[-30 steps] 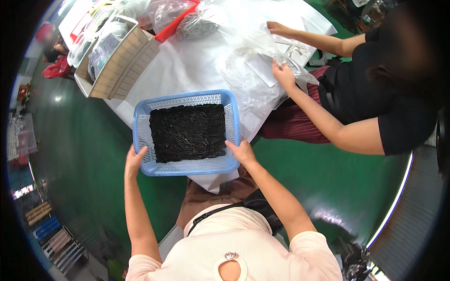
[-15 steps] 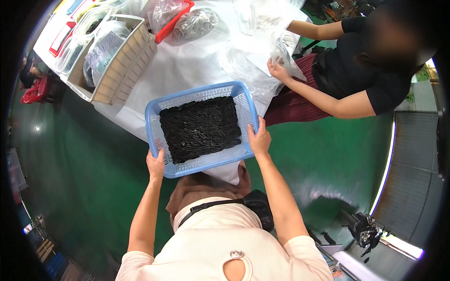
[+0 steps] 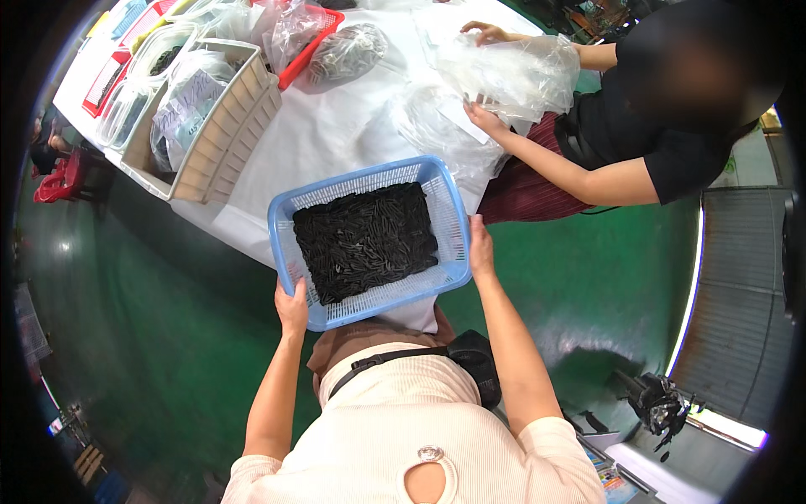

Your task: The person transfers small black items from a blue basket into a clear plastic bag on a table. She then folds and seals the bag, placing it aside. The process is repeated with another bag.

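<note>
A blue slotted plastic basket (image 3: 457, 195) is held out in front of my waist, over the near edge of the table. Many small, thin black pieces (image 3: 365, 242) cover its bottom; their exact kind is too small to tell. My left hand (image 3: 291, 309) grips the rim at the near left corner, thumb on top. On the right side, my right hand (image 3: 481, 248) holds the rim, its fingers partly hidden behind the basket wall. The basket is slightly tilted, its right side farther away than its left.
A white-covered table (image 3: 311, 134) stands ahead. On it are a beige crate (image 3: 243, 109) with bagged items, a red basket (image 3: 306, 63) and a filled clear bag (image 3: 348, 52). At the right, a co-worker in black (image 3: 621, 160) handles clear plastic bags (image 3: 512, 80).
The basket and both my hands have shifted slightly right and nearer to me in view. The co-worker's hands have spread and lifted the clear plastic bags.
</note>
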{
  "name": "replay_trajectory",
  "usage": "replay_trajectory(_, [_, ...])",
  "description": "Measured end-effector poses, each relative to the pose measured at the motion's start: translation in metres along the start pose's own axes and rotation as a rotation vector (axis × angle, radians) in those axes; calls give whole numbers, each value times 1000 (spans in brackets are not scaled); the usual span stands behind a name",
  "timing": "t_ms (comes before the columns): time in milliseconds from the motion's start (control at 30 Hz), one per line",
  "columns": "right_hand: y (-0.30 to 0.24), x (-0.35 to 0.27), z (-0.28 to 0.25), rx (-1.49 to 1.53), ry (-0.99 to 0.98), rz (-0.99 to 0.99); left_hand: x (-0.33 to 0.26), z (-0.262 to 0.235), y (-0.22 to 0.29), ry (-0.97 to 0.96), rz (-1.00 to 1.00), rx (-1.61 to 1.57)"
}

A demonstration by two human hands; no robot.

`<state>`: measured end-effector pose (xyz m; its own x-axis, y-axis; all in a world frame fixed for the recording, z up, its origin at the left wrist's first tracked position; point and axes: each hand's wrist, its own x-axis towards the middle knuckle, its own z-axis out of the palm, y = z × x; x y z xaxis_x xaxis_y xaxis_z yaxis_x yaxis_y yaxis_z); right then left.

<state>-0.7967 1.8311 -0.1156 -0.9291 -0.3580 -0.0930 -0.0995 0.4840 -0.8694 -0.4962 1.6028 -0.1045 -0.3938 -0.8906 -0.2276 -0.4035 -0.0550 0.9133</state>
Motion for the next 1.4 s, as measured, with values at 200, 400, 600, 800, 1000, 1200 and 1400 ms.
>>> replay_trajectory(200, [-13,60,-6,-286,-45,-147,-1,-1,3,14,-73,19])
replay_trajectory(400, [-30,141,38,-1109,80,-793,-2,0,13,42,-97,123])
replay_trajectory(600, [-55,209,48,-437,-167,-291,21,-7,62,235,385,451])
replay_trajectory(800, [-42,187,70,-1024,-290,-523,100,64,131,28,515,346])
replay_trajectory(1000, [-51,227,61,-274,-286,-104,158,154,169,-248,457,127])
replay_trajectory(1200, [-60,189,80,-1065,-204,-534,193,220,105,-448,24,19])
replay_trajectory(1400, [-39,233,72,-561,-478,-16,190,212,125,-632,-166,9])
